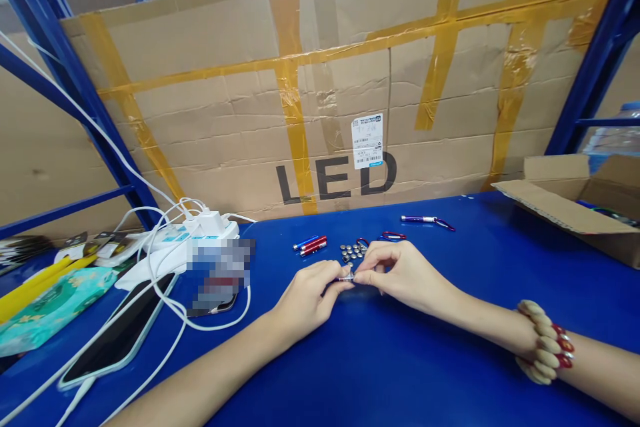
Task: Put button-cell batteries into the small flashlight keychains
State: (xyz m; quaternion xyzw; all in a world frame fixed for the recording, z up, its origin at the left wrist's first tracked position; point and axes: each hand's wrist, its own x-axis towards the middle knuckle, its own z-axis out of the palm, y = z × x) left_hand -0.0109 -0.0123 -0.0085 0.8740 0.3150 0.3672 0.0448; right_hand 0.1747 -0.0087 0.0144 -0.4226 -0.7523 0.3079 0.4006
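Note:
My left hand (307, 297) and my right hand (400, 273) meet over the blue table (400, 360), both pinching a small silvery part (347, 277) between their fingertips. Just behind the fingers lies a cluster of several button cells (351, 251). A red and a blue mini flashlight tube (311, 245) lie to the left of the cells. A red carabiner clip (393, 235) shows behind my right hand. A purple keychain flashlight (425, 219) lies farther back. My right wrist wears a beaded bracelet (545, 350).
A taped cardboard sheet marked LED (340, 100) stands along the back. An open cardboard box (575, 203) sits at the right. At the left are a white power strip with chargers (205, 227), white cables, a phone (120, 333), a teal packet (47, 307) and blue shelf posts (75, 80).

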